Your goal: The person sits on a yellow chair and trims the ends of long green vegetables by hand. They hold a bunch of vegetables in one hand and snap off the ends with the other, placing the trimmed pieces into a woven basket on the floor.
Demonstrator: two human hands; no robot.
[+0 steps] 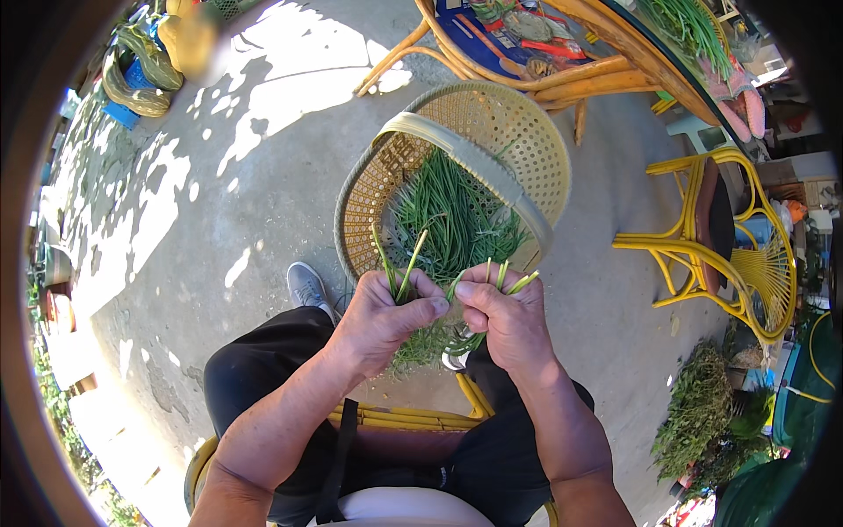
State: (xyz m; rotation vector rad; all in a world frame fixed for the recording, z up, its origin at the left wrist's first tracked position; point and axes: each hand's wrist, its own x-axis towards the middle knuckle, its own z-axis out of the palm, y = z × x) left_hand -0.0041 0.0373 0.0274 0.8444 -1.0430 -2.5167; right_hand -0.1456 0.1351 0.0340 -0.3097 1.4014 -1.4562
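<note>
Pinched between the fingers and thumb of my left hand [388, 319] are a few thin green stems [413, 263], their pale ends pointing up. Close to its right, my right hand [507, 313] grips a small bunch of similar stalks [502, 275]; their green leaves [469, 344] hang below the fist. The thumbs almost meet, and a green strand lies between the fingertips. Just beyond both hands stands a round perforated basket [527, 125] with an arched handle [484, 165]. Inside it lies a heap of long, thin chive-like greens [444, 204], partly covered by the handle.
Loose green trimmings [415, 349] lie below my hands, near my grey shoe [305, 283]. A yellow rattan chair [698, 244] stands right, above a heap of cut plants [698, 408]. Another rattan seat [461, 49] holds bags beyond the basket. Long squashes [135, 89] lie upper left.
</note>
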